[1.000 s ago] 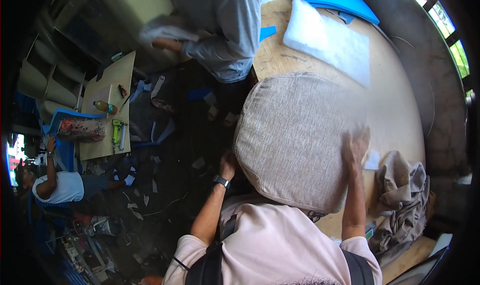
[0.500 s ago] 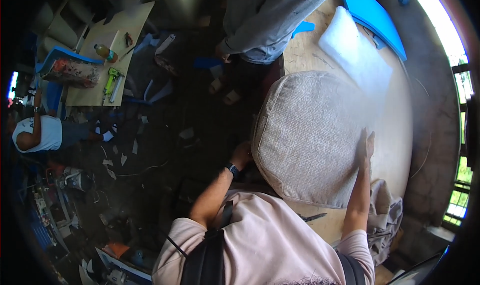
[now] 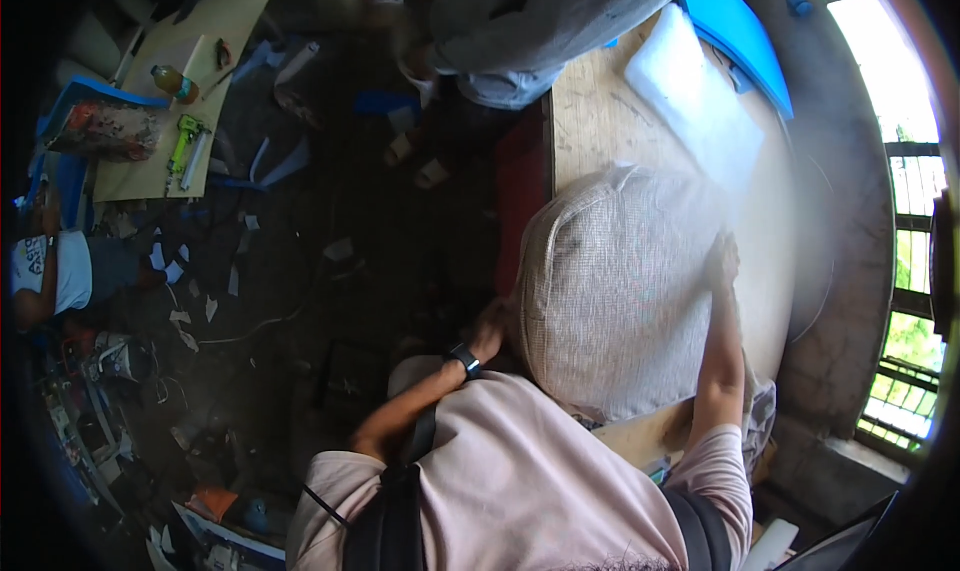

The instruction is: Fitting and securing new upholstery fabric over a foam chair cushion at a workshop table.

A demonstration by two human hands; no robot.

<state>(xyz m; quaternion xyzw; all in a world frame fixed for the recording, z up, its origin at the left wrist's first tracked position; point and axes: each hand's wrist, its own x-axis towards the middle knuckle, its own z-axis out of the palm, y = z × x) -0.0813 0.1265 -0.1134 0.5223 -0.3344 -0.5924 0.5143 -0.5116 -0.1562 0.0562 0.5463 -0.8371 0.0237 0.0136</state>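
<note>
A thick cushion [image 3: 630,291] in beige-grey woven fabric rests on the wooden table, tilted so its seamed left side shows and juts past the table's edge. My left hand [image 3: 490,329], below a dark wristwatch, grips that side low down; its fingertips are dark and partly hidden by the fabric. At the opposite edge, my right hand [image 3: 727,261] is closed on the cushion, fingers curled at its border. Beside my right forearm, a greyish cloth [image 3: 763,411] hangs at the table's near right.
White padding [image 3: 690,91] and a curved blue panel [image 3: 740,36] lie on the table's [image 3: 590,101] far end. A person [image 3: 530,41] stands at its far left; another [image 3: 70,271] is far left. A side table [image 3: 130,176] holds a green tool [image 3: 182,143]. Scraps litter the floor.
The cushion has tipped and turned, exposing more of its left side. My right hand has gone from stretched fingers to curled ones. The standing person's arm has shifted; my view has swung right.
</note>
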